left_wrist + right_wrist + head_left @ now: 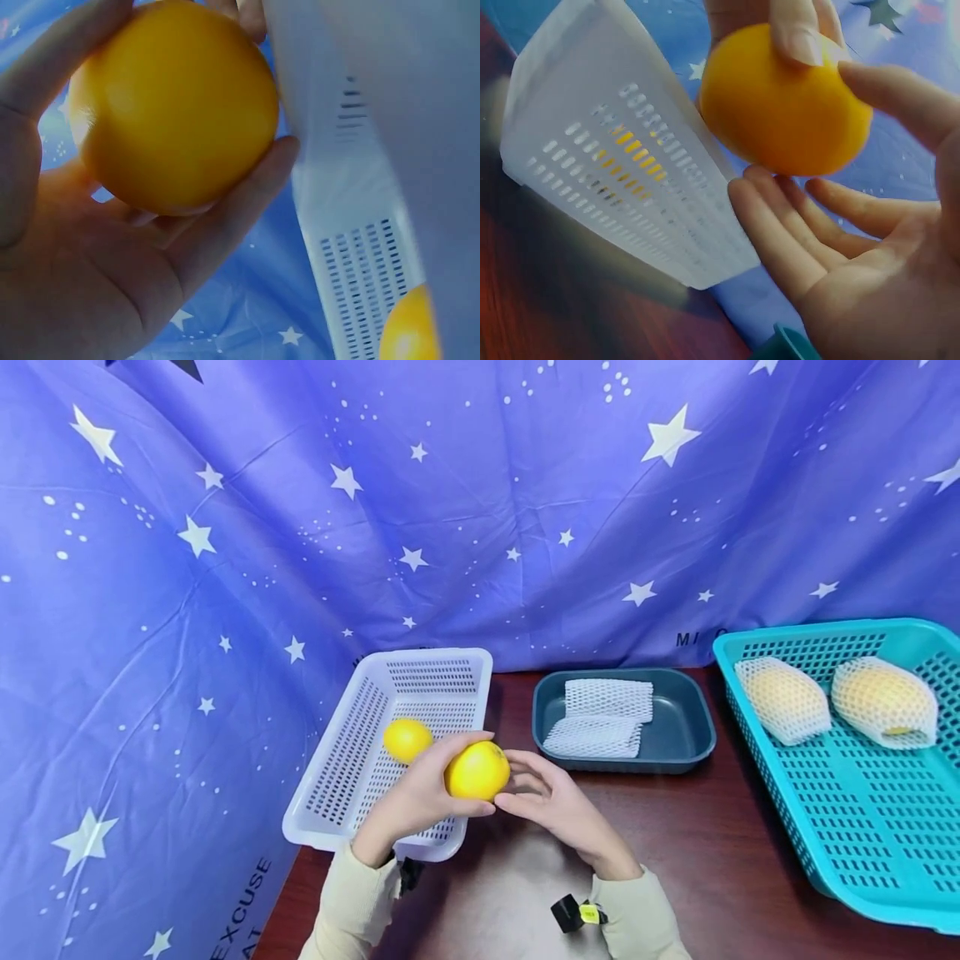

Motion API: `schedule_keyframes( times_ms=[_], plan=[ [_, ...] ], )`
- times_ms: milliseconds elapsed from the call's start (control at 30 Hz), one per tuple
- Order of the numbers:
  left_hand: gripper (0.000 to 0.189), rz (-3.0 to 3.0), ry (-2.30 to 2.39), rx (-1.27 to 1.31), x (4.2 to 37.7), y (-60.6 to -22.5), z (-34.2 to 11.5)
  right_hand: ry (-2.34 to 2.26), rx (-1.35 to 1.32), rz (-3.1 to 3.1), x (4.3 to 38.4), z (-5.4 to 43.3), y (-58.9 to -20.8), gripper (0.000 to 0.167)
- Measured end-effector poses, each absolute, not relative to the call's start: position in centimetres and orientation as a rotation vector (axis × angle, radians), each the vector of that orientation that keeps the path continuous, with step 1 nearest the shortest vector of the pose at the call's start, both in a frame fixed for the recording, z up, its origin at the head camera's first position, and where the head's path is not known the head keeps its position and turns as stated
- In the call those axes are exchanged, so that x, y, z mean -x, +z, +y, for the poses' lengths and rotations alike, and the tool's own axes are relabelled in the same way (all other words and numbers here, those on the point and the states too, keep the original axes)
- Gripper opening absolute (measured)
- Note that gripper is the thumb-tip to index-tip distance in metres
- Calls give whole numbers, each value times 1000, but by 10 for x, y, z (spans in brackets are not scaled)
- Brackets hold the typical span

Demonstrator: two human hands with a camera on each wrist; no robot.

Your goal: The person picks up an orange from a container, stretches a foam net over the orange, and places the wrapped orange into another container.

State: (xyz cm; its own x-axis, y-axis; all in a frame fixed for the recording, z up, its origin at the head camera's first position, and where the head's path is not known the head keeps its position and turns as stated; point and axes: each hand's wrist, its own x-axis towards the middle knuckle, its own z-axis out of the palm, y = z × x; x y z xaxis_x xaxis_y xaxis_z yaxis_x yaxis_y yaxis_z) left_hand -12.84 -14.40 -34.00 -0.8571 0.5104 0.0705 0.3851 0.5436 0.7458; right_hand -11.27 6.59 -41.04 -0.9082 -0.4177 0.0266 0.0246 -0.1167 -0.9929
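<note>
My left hand (423,789) grips a round yellow-orange orange (477,771), thumb on the near side and fingers round the far side. In the left wrist view the orange (176,109) sits between thumb and fingers. From the right, my right hand (558,802) reaches to it, fingers spread and loosely bent, fingertips right at its surface. The right wrist view shows those fingers under the orange (780,105) and the thumb at its edge, with the palm apart. A second orange (407,741) lies in the white perforated basket (330,841), beneath and left of my hands.
A dark blue-grey tray (675,718) behind my right hand holds white foam nets (600,735). On the right, a teal basket (817,852) contains two netted yellow fruits (783,697). A starry blue curtain (480,527) hangs behind and left of the brown table (675,827).
</note>
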Motion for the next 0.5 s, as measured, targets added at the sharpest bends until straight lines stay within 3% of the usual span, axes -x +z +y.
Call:
schedule_keyframes(
  times_ms=[500],
  plan=[
    [76, 2662, 1231, -754, 113, -344, -119, -2107, 413, 1795, 111, 82, -408, 59]
  ],
)
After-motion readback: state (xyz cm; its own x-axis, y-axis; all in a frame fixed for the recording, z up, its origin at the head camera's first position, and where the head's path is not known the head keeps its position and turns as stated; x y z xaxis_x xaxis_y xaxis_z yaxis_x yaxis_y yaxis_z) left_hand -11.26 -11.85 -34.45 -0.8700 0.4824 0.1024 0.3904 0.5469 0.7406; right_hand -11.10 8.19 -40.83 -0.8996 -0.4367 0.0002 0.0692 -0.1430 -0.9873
